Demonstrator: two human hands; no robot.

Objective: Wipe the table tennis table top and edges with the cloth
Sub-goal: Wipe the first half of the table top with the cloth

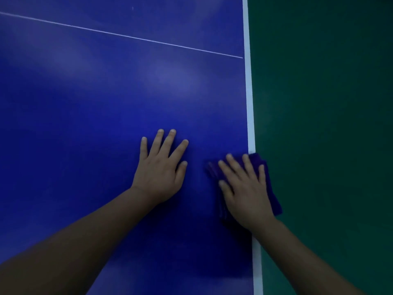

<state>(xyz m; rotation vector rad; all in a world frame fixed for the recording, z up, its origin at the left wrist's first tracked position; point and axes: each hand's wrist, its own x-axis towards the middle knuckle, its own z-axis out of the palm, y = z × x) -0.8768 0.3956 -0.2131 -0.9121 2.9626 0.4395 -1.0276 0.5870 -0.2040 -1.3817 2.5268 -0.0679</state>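
The blue table tennis table top (95, 107) fills most of the view, with a white stripe along its right edge (250, 103). A dark purple cloth (273, 194) lies over that edge, partly hanging past it. My right hand (244, 190) presses flat on the cloth with straight, spread fingers. My left hand (161, 167) rests flat on the bare table surface just left of the cloth, fingers spread, holding nothing.
A thin white line (127, 36) crosses the table top in the upper part of the view. To the right of the table edge lies a dark green floor (329, 103).
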